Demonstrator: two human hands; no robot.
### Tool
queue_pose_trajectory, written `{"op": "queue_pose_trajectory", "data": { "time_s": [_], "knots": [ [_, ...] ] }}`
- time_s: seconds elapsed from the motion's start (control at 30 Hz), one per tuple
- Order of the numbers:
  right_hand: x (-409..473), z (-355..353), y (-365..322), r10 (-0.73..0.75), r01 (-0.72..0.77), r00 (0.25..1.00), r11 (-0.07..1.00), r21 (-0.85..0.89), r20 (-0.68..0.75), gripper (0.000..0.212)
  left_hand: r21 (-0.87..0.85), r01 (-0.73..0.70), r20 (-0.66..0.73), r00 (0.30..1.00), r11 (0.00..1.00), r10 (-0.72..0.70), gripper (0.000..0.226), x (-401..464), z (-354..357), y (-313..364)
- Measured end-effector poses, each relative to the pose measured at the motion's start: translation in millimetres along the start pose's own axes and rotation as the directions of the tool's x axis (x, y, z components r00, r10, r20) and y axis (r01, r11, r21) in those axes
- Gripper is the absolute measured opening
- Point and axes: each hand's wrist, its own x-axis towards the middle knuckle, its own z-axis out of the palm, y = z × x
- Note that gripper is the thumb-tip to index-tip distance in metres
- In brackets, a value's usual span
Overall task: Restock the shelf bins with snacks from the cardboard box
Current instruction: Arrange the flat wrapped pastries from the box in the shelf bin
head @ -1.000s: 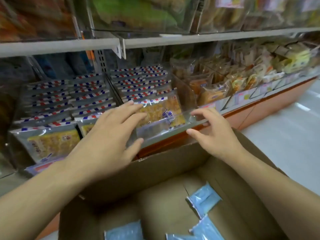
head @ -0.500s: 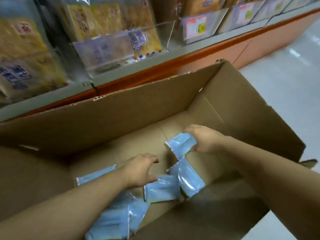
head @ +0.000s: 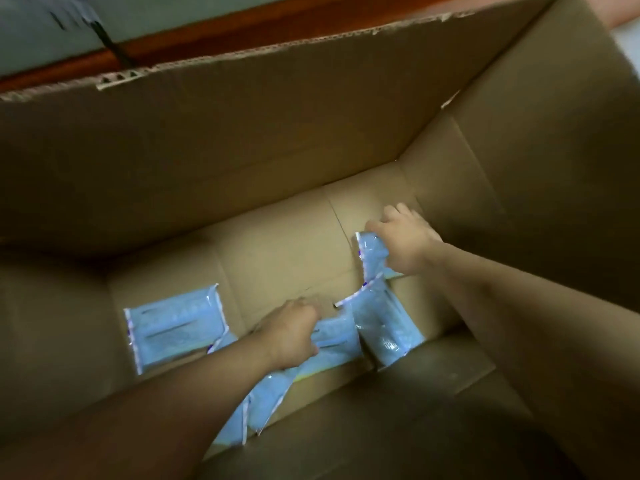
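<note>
Both my arms reach deep into the open cardboard box (head: 242,150). Several pale blue snack packets lie on its floor. My right hand (head: 403,242) grips the far-right packet (head: 372,252) near the box's right wall. My left hand (head: 291,332) closes its fingers on a middle packet (head: 337,337). Right of that one lies a third packet (head: 384,322). Another packet (head: 176,327) lies flat to the left, untouched, and more packets (head: 256,403) sit under my left forearm.
The box walls rise high on all sides, with the far flap's corrugated edge (head: 242,53) at the top. Beyond it runs the orange base strip of the shelf (head: 207,29). A patch of pale floor (head: 623,26) shows at the top right.
One second ago both hands were at the shelf bin of yellow snack packets. They have dropped into the box, and my view has tilted down. Both hands now hold blue packets.
</note>
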Motion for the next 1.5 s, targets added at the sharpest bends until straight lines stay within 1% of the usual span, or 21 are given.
{"op": "queue_pose_trajectory", "data": {
  "time_s": [0.13,0.23,0.33,0.4,0.5,0.6,0.67,0.7,0.77,0.83,1.0,1.07,1.1,1.13,1.17,1.2,1.23,1.27,1.3,1.4,1.5],
  "knots": [
    [-13.1,-19.8,5.7,0.067,-0.073,0.997,0.99,0.12,0.047,0.041,-0.215,0.055,-0.079,0.994,0.975,-0.074,0.023,-16.0,-28.8,-8.5],
    [-27.7,-52.5,6.2,0.125,-0.125,0.992,0.95,0.287,0.017,0.026,-0.338,0.1,-0.156,0.975,0.936,-0.161,0.029,-35.3,-66.4,-15.1],
    [-46.1,-97.5,8.5,0.172,-0.095,0.98,0.838,0.537,-0.096,0.037,-0.433,0.085,-0.269,0.938,0.897,-0.219,0.038,-64.0,-117.3,-15.0],
    [-67.0,-135.2,5.4,0.189,-0.015,0.969,0.689,0.724,-0.159,0.044,-0.463,0.035,-0.359,0.906,0.885,-0.224,0.043,-87.4,-155.8,-11.5],
    [-112.5,-192.3,-7.7,0.18,0.19,0.947,0.356,0.915,-0.267,0.036,-0.569,-0.105,-0.43,0.884,0.815,-0.186,0.044,-132.5,-212.2,6.8],
    [-158.3,-235.4,-30.4,0.216,0.326,0.914,0.108,0.939,-0.342,0.031,-0.718,-0.272,-0.462,0.875,0.64,-0.147,0.04,-182.3,-259.9,46.5],
    [-181.2,-256.6,-45.8,0.28,0.384,0.886,0.007,0.923,-0.371,0.035,-0.781,-0.334,-0.456,0.883,0.528,-0.115,0.04,-220.5,-282.5,75.1],
    [-191.6,-265.8,-53.6,0.32,0.411,0.867,-0.03,0.911,-0.381,0.035,-0.782,-0.361,-0.466,0.88,0.508,-0.091,0.041,-238.8,-289.9,86.5],
    [-210.0,-282.3,-70.1,0.409,0.448,0.825,-0.054,0.893,-0.389,0.033,-0.749,-0.414,-0.496,0.868,0.517,-0.023,0.049,-270.3,-296.9,100.5],
    [-227.2,-296.7,-90.8,0.475,0.458,0.789,-0.029,0.888,-0.391,0.033,-0.696,-0.467,-0.549,0.836,0.546,0.015,0.06,-295.1,-297.0,109.7],
    [-261.3,-317.6,-137.0,0.611,0.386,0.695,0.128,0.914,-0.379,0.047,-0.591,-0.527,-0.695,0.717,0.61,-0.054,0.05,-319.3,-284.1,114.2],
    [-271.7,-319.0,-141.4,0.689,0.332,0.619,0.205,0.921,-0.377,0.047,-0.531,-0.506,-0.745,0.661,0.68,-0.09,0.046,-320.5,-284.0,113.3],
    [-277.0,-320.4,-142.6,0.699,0.315,0.609,0.22,0.923,-0.374,0.043,-0.463,-0.475,-0.779,0.621,0.749,-0.088,0.045,-321.1,-283.4,113.0],
    [-280.3,-321.4,-142.6,0.683,0.313,0.642,0.181,0.932,-0.348,0.038,-0.367,-0.433,-0.819,0.569,0.823,-0.065,0.044,-322.7,-283.2,114.2],
    [-283.8,-324.1,-142.7,0.636,0.314,0.717,0.071,0.947,-0.286,0.035,-0.266,-0.397,-0.854,0.519,0.878,-0.024,0.044,-323.9,-283.4,116.2],
    [-286.9,-327.0,-143.4,0.546,0.29,0.814,-0.092,0.953,-0.195,0.037,-0.169,-0.374,-0.876,0.482,0.912,0.035,0.045,-326.0,-282.8,117.7],
    [-289.7,-330.0,-144.2,0.431,0.243,0.895,-0.257,0.936,-0.114,0.043,-0.07,-0.354,-0.879,0.464,0.933,0.11,0.051,-327.0,-281.5,118.3],
    [-291.2,-332.5,-144.1,0.329,0.203,0.941,-0.378,0.903,-0.074,0.048,0.035,-0.325,-0.867,0.461,0.945,0.191,0.06,-328.3,-279.9,119.2],
    [-291.5,-333.8,-143.5,0.262,0.183,0.963,-0.452,0.873,-0.067,0.051,0.145,-0.281,-0.841,0.47,0.949,0.268,0.069,-328.5,-277.7,119.7],
    [-286.5,-329.9,-138.2,0.231,0.239,0.963,-0.49,0.838,-0.14,0.035,0.358,-0.158,-0.732,0.564,0.92,0.381,0.08,-325.4,-272.8,123.2],
    [-283.7,-328.2,-128.7,0.306,0.296,0.937,-0.433,0.851,-0.17,0.028,0.29,-0.258,-0.657,0.646,0.921,0.388,0.091,-325.1,-276.0,120.7]
  ]
}}
